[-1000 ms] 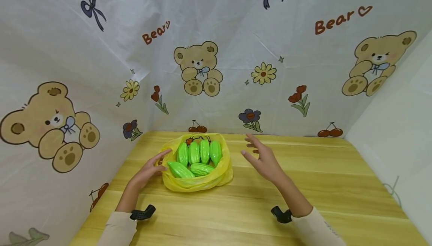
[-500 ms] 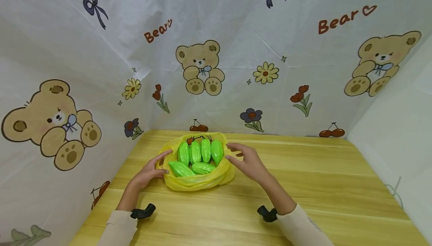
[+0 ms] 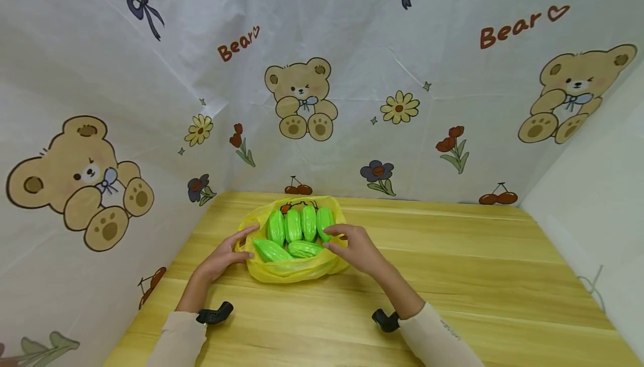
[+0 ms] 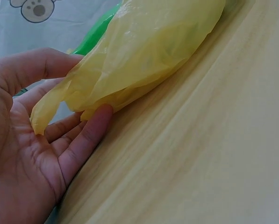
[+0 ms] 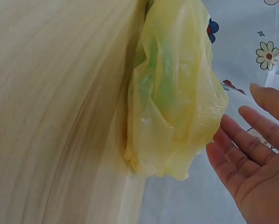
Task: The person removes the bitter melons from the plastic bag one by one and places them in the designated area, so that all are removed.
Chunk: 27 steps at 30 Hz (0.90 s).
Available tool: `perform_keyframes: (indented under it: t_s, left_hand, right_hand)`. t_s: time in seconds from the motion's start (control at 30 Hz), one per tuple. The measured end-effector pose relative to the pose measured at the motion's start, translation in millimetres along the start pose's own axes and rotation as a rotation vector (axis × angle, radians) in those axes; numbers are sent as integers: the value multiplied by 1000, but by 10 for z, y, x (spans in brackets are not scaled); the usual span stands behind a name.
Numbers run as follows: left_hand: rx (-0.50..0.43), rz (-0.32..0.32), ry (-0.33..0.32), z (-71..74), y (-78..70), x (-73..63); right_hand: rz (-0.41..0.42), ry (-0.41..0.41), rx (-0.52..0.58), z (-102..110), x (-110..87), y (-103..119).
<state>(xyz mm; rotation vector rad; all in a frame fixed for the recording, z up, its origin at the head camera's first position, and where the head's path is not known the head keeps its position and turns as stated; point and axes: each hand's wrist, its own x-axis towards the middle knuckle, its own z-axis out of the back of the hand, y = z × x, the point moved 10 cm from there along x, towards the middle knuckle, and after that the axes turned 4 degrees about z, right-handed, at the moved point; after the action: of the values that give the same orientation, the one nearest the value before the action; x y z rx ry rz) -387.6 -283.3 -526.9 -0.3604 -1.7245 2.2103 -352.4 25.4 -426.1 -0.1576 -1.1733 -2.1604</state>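
Note:
A yellow plastic bag (image 3: 289,273) lies open-mouthed on the table. Inside it are several bright green, ribbed bitter melons (image 3: 307,223), four-sided in a row at the back with others in front. At the left side my left hand (image 3: 221,256) holds the bag's edge between thumb and fingers. The left wrist view has a loose strap of the bag (image 4: 49,109) hanging into the palm. My right hand (image 3: 360,248) is at the right rim, fingertips over the rightmost melon in the head view. Its fingers (image 5: 239,144) are loosely bent beside the bag's wall, gripping nothing.
The wooden table (image 3: 453,266) stretches away to the right. A white sheet printed with bears (image 3: 302,101) hangs behind and on the left. A thin pale cord (image 3: 593,286) hangs by the right edge. Black wrist cameras (image 3: 215,314) sit below both hands.
My right hand has moved left, from apart from the bag to its right rim over the melons. The left hand stays at the left edge. The view has shifted slightly.

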Motion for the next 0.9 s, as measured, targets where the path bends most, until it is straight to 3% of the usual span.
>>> perform_keyframes:
  t_s: [0.57, 0.73, 0.9]
  left_hand:
    - [5, -15, -8, -8, 25, -29]
    - [6, -21, -4, -17, -4, -17]
    - [12, -23, -1, -24, -7, -7]
  right_hand:
    - [49, -82, -135, -80, 50, 4]
    - [87, -89, -115, -94, 112, 62]
    - [62, -55, -78, -155, 167, 48]
